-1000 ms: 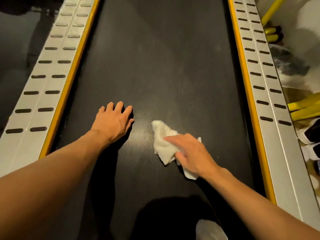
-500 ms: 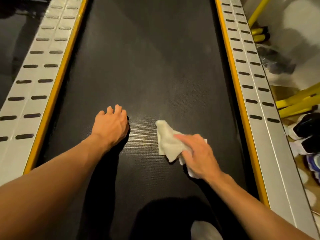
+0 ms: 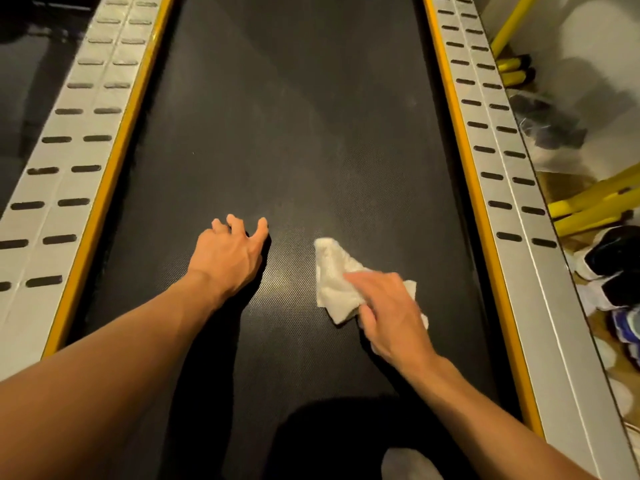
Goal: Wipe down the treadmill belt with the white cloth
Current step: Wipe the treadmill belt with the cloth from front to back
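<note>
The black treadmill belt [image 3: 294,116] runs away from me between two yellow-edged rails. A crumpled white cloth [image 3: 334,275] lies on the belt right of centre. My right hand [image 3: 391,313] presses down on the cloth's near right part, fingers over it. My left hand [image 3: 230,254] rests on the bare belt to the cloth's left, fingers spread and slightly lifted, holding nothing.
Grey slotted side rails with yellow trim flank the belt, the left rail [image 3: 65,161] and the right rail [image 3: 498,161]. Yellow bars [image 3: 595,202] and shoes [image 3: 616,265] lie on the floor to the right. A white-socked foot [image 3: 408,462] shows at the bottom.
My left hand's fingers have spread and lifted a little from flat. The cloth and my right hand stay at about the same spot on the belt; the view has shifted slightly.
</note>
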Tool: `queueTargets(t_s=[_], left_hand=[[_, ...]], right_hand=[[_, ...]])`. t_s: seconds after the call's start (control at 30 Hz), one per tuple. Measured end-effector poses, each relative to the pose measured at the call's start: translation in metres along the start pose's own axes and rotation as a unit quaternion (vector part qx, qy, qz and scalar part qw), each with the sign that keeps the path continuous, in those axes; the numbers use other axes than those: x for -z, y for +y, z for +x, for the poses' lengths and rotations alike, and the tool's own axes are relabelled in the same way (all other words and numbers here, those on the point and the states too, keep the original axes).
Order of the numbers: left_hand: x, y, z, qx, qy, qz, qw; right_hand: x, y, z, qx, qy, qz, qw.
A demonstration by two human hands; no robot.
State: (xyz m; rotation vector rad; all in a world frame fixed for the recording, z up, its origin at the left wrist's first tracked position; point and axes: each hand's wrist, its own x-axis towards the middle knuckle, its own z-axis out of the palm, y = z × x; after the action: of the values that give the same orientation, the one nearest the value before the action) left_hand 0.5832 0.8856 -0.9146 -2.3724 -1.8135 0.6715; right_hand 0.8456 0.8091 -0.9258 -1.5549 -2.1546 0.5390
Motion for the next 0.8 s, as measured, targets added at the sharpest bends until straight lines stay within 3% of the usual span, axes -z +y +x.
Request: queueTargets(t_s=[0.1,0.2,0.3,0.4,0.47,0.6,0.67,0.73,0.8], left_hand=[[-0.001,-0.001,-0.001,-0.007,0.003,0.014,1.000],[-0.001,-0.002,0.000,-0.017,0.007,0.028,0.999],[-0.001,-0.005,0.003,-0.019,0.020,0.029,0.999],[-0.003,-0.006,0.001,-0.019,0.022,0.014,0.999],[-0.006,-0.007,0.001,-0.016,0.025,-0.009,1.000],[-0.008,-0.014,-0.001,-0.010,0.030,-0.060,0.998],[-0.005,-0.017,-0.003,-0.008,0.022,-0.091,0.996],[0.000,-0.024,-0.002,0.000,0.027,-0.140,0.990],[0.002,-0.037,-0.003,0.010,0.020,-0.202,0.979]], right_hand=[[0.024,0.026,0.028,-0.118,0.089,-0.044,0.988],[0.040,0.058,0.044,-0.208,0.099,-0.088,0.969],[0.020,0.039,0.018,-0.160,0.063,-0.075,0.982],[-0.003,0.000,-0.020,-0.014,-0.034,-0.004,0.999],[-0.001,-0.007,-0.022,0.052,-0.053,0.028,0.997],[0.017,0.020,0.032,-0.079,0.086,-0.006,0.993],[0.019,0.035,0.050,-0.138,0.099,-0.029,0.985],[0.008,0.032,0.047,-0.135,0.082,-0.037,0.987],[-0.012,0.008,0.025,-0.050,0.027,-0.038,0.998]])
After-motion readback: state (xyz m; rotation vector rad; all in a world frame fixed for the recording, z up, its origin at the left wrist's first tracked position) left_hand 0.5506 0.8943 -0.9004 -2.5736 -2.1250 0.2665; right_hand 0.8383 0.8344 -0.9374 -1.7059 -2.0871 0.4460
